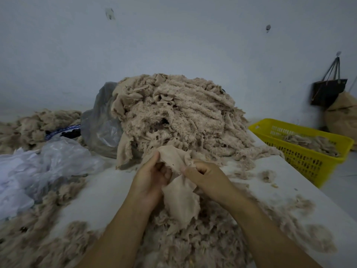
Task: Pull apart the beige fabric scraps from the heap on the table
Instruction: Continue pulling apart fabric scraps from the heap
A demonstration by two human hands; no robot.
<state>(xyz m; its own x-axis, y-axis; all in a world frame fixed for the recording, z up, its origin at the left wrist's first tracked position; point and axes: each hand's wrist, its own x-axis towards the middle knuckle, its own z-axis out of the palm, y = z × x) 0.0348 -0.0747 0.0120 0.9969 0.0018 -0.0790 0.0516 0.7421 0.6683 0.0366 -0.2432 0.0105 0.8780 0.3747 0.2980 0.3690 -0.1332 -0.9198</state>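
A tall heap of beige fabric scraps [179,117] rises at the middle of the white table [100,192]. In front of it I hold one beige scrap [179,200] between both hands. My left hand [152,178] grips its upper left edge with curled fingers. My right hand [204,175] pinches the upper right edge in a closed fist. The scrap's lower part hangs down between my wrists over a low pile of loose beige fluff [193,238].
A yellow plastic basket [309,157] with some scraps stands at the right table edge. Clear plastic bags [48,161] lie at left, a grey one [102,122] leans on the heap. More fluff [34,124] lies far left. A dark bag [328,89] hangs on the wall.
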